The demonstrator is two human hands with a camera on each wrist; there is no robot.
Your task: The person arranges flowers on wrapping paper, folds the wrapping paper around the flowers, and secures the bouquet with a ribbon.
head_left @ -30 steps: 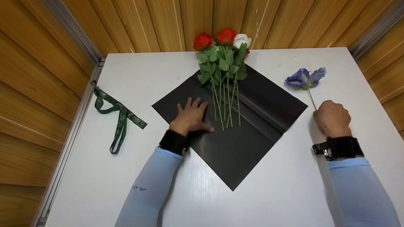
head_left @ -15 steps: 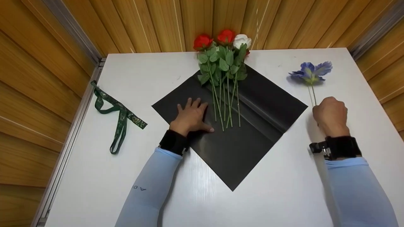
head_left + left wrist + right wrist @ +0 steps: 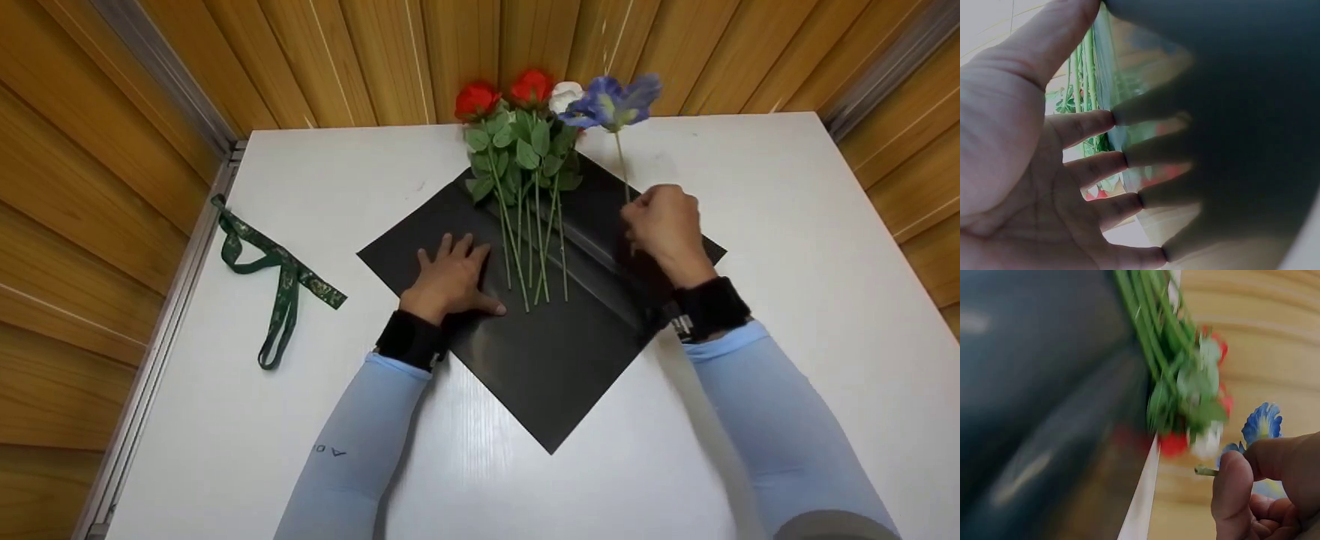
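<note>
My left hand [image 3: 450, 281] is spread over the left part of a black wrapping sheet [image 3: 555, 375], its fingertips [image 3: 1103, 118] touching the glossy surface in the left wrist view. Just right of it lie several roses, red ones [image 3: 531, 88] and a white one [image 3: 566, 96], with green leaves and bare stems [image 3: 541, 255] on the sheet. In my right hand [image 3: 666, 225], thumb and fingers pinch the stem [image 3: 622, 161] of a blue-purple flower [image 3: 611, 103]. That hand is above the sheet's right part, and the bloom overlaps the white rose in the head view. The stem's cut end [image 3: 1206, 471] shows beside the thumb.
A looped dark green patterned ribbon [image 3: 281, 262] lies left of the sheet on the white table [image 3: 480, 495]. Wood-look panels [image 3: 390, 60] stand behind the table and on both sides. The rose heads reach past the table's back edge.
My right hand has lifted the blue-purple flower and carried it left, from the table's right side to above the sheet. The left hand stays in place on the sheet.
</note>
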